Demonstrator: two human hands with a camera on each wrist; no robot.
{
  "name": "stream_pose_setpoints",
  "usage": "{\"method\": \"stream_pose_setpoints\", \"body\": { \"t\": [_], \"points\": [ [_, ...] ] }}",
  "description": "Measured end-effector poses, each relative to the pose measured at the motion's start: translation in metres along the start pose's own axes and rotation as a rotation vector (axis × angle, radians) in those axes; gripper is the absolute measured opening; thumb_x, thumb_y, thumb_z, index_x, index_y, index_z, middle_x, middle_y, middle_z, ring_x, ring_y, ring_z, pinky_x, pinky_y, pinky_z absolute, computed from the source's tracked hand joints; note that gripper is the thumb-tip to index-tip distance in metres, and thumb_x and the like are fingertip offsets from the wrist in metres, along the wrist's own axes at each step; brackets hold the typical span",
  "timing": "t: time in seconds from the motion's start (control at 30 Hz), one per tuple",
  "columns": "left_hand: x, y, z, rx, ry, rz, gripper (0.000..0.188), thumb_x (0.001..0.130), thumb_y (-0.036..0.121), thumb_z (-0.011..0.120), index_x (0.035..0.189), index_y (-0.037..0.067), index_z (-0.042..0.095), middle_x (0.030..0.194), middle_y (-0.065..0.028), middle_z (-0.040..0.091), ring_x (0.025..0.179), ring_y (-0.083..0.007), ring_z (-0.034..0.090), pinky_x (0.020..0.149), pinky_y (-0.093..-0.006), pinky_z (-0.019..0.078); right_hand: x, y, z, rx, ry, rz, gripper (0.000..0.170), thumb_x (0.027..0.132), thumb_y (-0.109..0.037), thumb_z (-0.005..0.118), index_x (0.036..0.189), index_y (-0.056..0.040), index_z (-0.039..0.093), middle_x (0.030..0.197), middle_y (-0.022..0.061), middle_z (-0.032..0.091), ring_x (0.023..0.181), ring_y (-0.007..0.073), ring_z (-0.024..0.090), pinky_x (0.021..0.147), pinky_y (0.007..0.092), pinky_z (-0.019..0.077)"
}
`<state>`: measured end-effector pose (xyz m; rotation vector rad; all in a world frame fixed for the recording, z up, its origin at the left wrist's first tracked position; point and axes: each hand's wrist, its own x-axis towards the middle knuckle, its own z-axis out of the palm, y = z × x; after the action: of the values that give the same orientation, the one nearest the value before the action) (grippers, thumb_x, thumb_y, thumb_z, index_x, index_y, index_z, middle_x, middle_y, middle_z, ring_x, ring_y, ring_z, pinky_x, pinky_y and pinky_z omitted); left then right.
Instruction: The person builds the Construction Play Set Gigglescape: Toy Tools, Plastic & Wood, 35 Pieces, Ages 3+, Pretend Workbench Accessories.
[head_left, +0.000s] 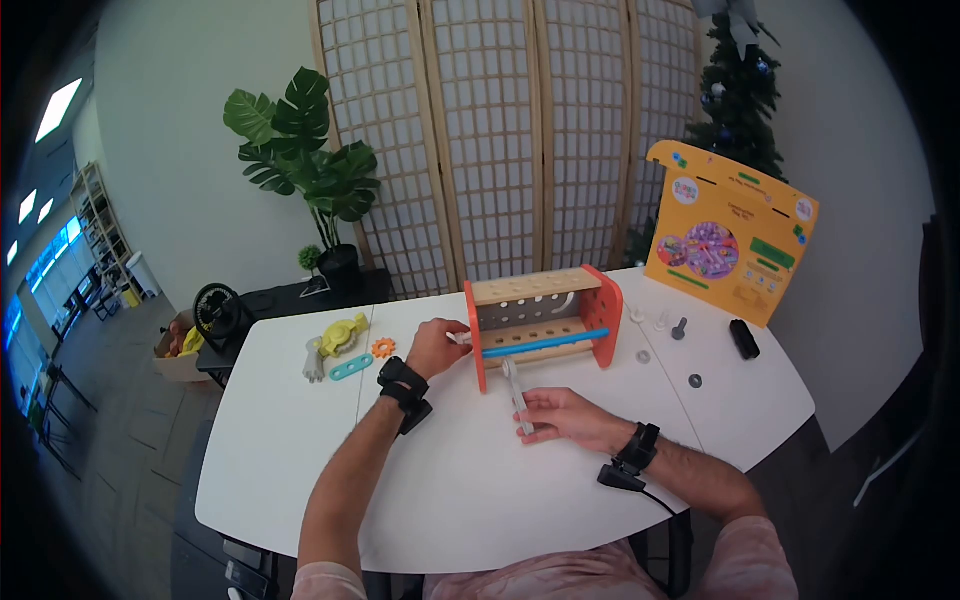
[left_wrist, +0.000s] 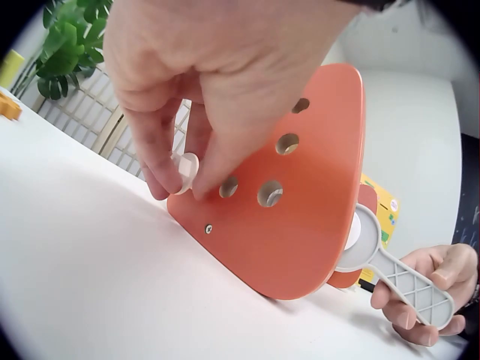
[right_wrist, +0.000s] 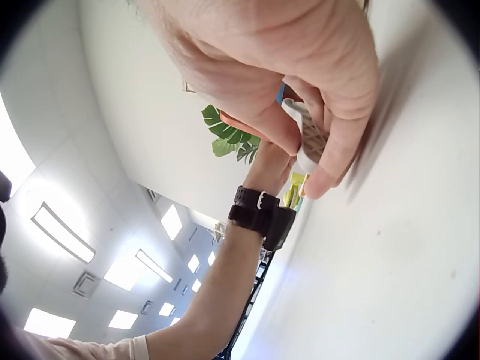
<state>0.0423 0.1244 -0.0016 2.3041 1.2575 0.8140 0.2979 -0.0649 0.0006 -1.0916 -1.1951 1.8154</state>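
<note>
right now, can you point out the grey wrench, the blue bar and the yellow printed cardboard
Grey wrench (left_wrist: 409, 289): left wrist view, on its lattice-patterned handle.
Blue bar (head_left: 545, 343): head view, midway along its length.
Yellow printed cardboard (head_left: 735, 236): head view, middle of its printed face.

leafy potted plant (head_left: 303, 103) beside a lattice folding screen (head_left: 488, 130), decorated tree (head_left: 738, 95) at right, black fan (head_left: 216, 311) at left

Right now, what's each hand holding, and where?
The right hand holds the gray wrench by its handle; the left hand pinches a whitish piece, but where is unclear.
</note>
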Motion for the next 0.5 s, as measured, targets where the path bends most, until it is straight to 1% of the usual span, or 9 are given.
{"method": "stream_pose_setpoints", "body": {
  "t": [0.07, 0.13, 0.17, 0.2, 0.23, 0.3, 0.37, 0.47, 0.5],
  "points": [
    [0.003, -0.013, 0.008, -0.056, 0.003, 0.012, 0.035, 0.086, 0.011, 0.085, 0.121, 0.006, 0.080, 0.107, -0.0178, 0.082, 0.089, -0.0278, 0.081, 0.086, -0.0386, 0.0644, 0.003, 0.000, -0.001, 0.000, -0.003, -0.005, 0.035, 0.107, -0.015, 0.069, 0.134, 0.0046, 0.059, 0.118, 0.0082, 0.066, 0.108, 0.0191, 0.072, 0.099, 0.0364, 0.0656],
    [0.006, -0.022, 0.010, -0.110, 0.007, 0.026, 0.039, 0.086, 0.009, 0.085, 0.124, 0.005, 0.078, 0.111, -0.0179, 0.081, 0.092, -0.0275, 0.081, 0.086, -0.0386, 0.0647, 0.007, -0.003, 0.001, -0.001, 0.012, -0.020, 0.043, 0.106, -0.014, 0.070, 0.142, 0.0042, 0.052, 0.118, 0.0097, 0.065, 0.108, 0.0195, 0.071, 0.099, 0.0370, 0.0659],
    [0.007, -0.024, 0.010, -0.112, 0.013, 0.015, 0.041, 0.085, 0.007, 0.085, 0.125, 0.004, 0.075, 0.114, -0.0175, 0.080, 0.096, -0.0277, 0.081, 0.087, -0.0388, 0.0651, 0.010, -0.005, 0.001, 0.002, 0.016, -0.023, 0.043, 0.106, -0.014, 0.070, 0.142, 0.0042, 0.052, 0.118, 0.0097, 0.065, 0.108, 0.0195, 0.071, 0.099, 0.0370, 0.0659],
    [0.008, -0.025, 0.011, -0.114, 0.019, 0.005, 0.044, 0.085, 0.005, 0.086, 0.127, 0.003, 0.073, 0.118, -0.0171, 0.079, 0.100, -0.0279, 0.081, 0.087, -0.0389, 0.0655, 0.013, -0.007, 0.002, -0.011, 0.044, -0.026, 0.053, 0.107, -0.014, 0.069, 0.148, 0.0056, 0.043, 0.122, 0.0122, 0.065, 0.111, 0.0213, 0.071, 0.101, 0.0379, 0.0648],
    [0.008, -0.025, 0.010, -0.113, 0.016, 0.010, 0.044, 0.085, 0.005, 0.086, 0.127, 0.003, 0.073, 0.118, -0.0171, 0.079, 0.100, -0.0279, 0.081, 0.087, -0.0389, 0.0655, 0.017, -0.008, 0.002, -0.024, 0.073, -0.030, 0.062, 0.107, -0.014, 0.069, 0.155, 0.0069, 0.035, 0.127, 0.0147, 0.064, 0.115, 0.0230, 0.071, 0.102, 0.0388, 0.0638],
    [0.009, -0.025, 0.008, -0.162, -0.010, -0.024, 0.041, 0.085, 0.000, 0.084, 0.125, 0.003, 0.072, 0.118, -0.0167, 0.079, 0.105, -0.0281, 0.079, 0.088, -0.0369, 0.0661, 0.031, -0.007, -0.001, -0.002, 0.085, -0.047, 0.060, 0.106, -0.012, 0.070, 0.153, 0.0051, 0.036, 0.124, 0.0146, 0.063, 0.112, 0.0226, 0.071, 0.101, 0.0389, 0.0651],
    [0.009, -0.024, 0.009, -0.175, -0.009, 0.019, 0.039, 0.086, -0.002, 0.082, 0.124, 0.002, 0.072, 0.120, -0.0170, 0.078, 0.105, -0.0280, 0.080, 0.088, -0.0364, 0.0664, 0.045, -0.009, -0.003, 0.019, 0.095, -0.067, 0.059, 0.105, -0.011, 0.071, 0.151, 0.0033, 0.037, 0.122, 0.0146, 0.063, 0.110, 0.0222, 0.071, 0.099, 0.0390, 0.0665],
    [0.008, -0.019, 0.008, -0.187, 0.003, 0.060, 0.036, 0.087, -0.006, 0.080, 0.122, 0.000, 0.072, 0.121, -0.0175, 0.078, 0.103, -0.0280, 0.080, 0.089, -0.0357, 0.0671, 0.060, -0.011, -0.005, 0.037, 0.103, -0.113, 0.054, 0.105, -0.011, 0.070, 0.148, 0.0034, 0.040, 0.123, 0.0145, 0.062, 0.112, 0.0228, 0.070, 0.099, 0.0394, 0.0666],
    [0.007, -0.017, 0.008, -0.185, 0.019, 0.062, 0.035, 0.088, -0.007, 0.079, 0.122, -0.002, 0.071, 0.120, -0.0177, 0.079, 0.102, -0.0282, 0.080, 0.089, -0.0355, 0.0674, 0.064, -0.011, -0.006, 0.042, 0.111, -0.121, 0.049, 0.106, -0.011, 0.069, 0.146, 0.0022, 0.044, 0.125, 0.0137, 0.063, 0.115, 0.0219, 0.070, 0.101, 0.0385, 0.0651]
  ]
}}
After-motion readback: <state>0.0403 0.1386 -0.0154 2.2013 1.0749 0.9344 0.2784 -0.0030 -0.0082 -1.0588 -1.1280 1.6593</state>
